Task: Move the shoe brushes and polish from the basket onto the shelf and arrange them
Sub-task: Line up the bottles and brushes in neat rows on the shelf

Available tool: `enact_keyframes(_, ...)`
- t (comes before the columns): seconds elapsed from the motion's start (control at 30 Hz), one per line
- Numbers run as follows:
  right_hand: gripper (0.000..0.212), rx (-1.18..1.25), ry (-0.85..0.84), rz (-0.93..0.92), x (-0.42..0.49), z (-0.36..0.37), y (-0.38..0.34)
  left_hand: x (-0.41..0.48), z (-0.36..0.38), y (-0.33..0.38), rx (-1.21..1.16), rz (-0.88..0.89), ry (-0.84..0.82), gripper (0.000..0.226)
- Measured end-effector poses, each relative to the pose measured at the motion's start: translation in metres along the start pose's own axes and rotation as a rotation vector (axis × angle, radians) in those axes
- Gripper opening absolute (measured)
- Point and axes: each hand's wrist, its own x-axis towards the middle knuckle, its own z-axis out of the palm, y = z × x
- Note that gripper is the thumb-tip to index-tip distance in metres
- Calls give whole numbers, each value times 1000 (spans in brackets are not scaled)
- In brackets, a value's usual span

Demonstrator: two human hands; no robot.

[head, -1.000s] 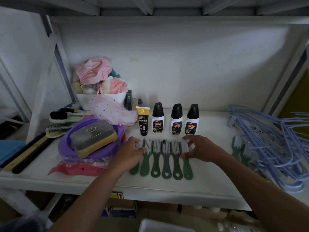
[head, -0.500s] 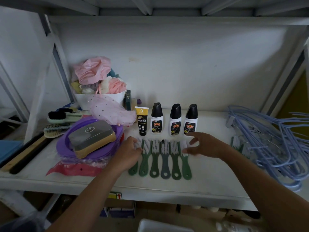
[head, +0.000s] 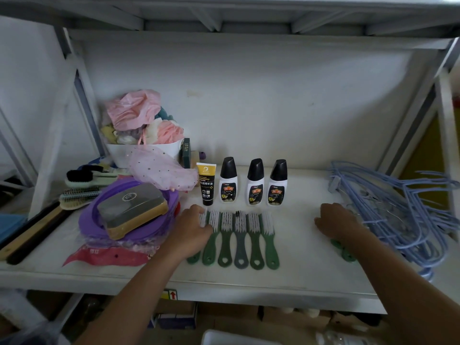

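Note:
Several green and grey shoe brushes (head: 240,239) lie side by side on the white shelf (head: 298,260), bristles up and handles toward me. Behind them stand three white polish bottles (head: 254,186) with black caps and a black tube with a yellow cap (head: 206,184). My left hand (head: 191,229) rests on the leftmost brush of the row. My right hand (head: 334,221) lies over two more green brushes (head: 344,250) further right, beside the hangers; only their handle ends show, and I cannot see how the fingers lie.
A pile of blue wire hangers (head: 403,215) fills the right end. A purple basin (head: 129,217) with a boxed sponge brush sits left, over a red packet. Behind it stands a white tub (head: 146,153) of pink cloths. Long brushes (head: 79,192) lie far left.
My right hand has left the right end of the brush row and moved right onto the two brushes by the hangers. My left hand stays on the leftmost brush.

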Motion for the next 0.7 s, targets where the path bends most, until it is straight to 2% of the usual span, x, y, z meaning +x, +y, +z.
enact_keyframes(0.23, 22, -24, 32, -67, -1, -10, -10, 2, -1, -3, 12, 4, 10, 49)
enact_keyframes(0.37, 28, 88, 24, -132, -8, -9, -20, 2, 0, -3, 30, -14, -9, 49)
enact_keyframes(0.6, 24, 331, -7, -394, -22, -9, -35, 3, -1, -3, 19, -68, -19, 49)
enact_keyframes(0.7, 30, 378, 39, -422, -23, -9, -34, 3, -1, -4, 19, -71, -8, 48)
